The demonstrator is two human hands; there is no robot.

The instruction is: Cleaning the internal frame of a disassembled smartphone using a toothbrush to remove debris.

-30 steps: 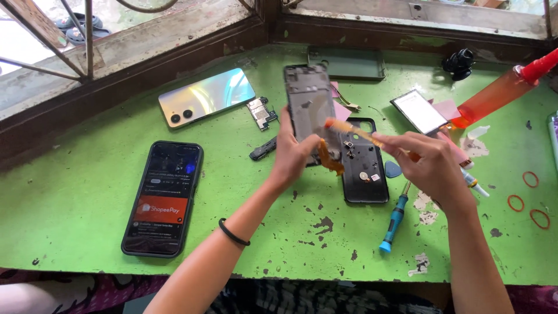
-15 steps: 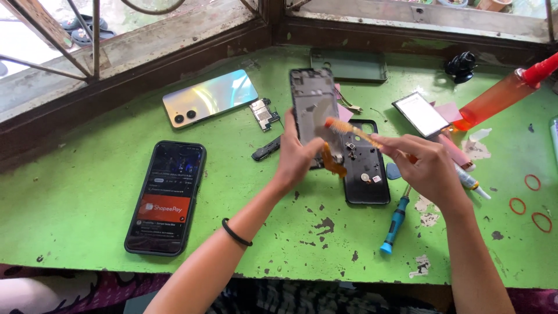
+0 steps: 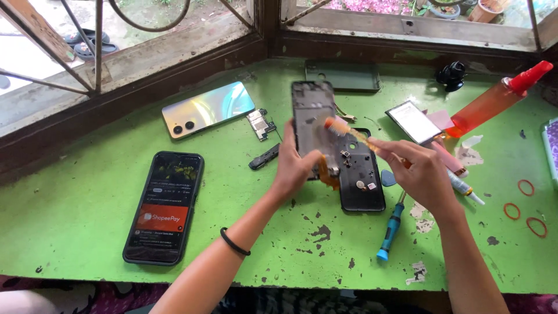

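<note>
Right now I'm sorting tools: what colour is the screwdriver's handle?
Blue, on the screwdriver lying on the table; head view shows it.

Green painted table [image 3: 87, 209], paint chipped in dark and white patches. Lit smartphone [image 3: 164, 206] lying front left. Iridescent back cover [image 3: 208, 109] near window sill, small circuit board [image 3: 260, 123] just beside it. Dark green case [image 3: 343, 75] at back. Black phone shell [image 3: 363, 180] centre. Blue screwdriver [image 3: 390, 232] right of shell. Orange bottle [image 3: 494, 102] with red cap, far right. Three red rubber bands [image 3: 526, 187] near right edge.
</note>
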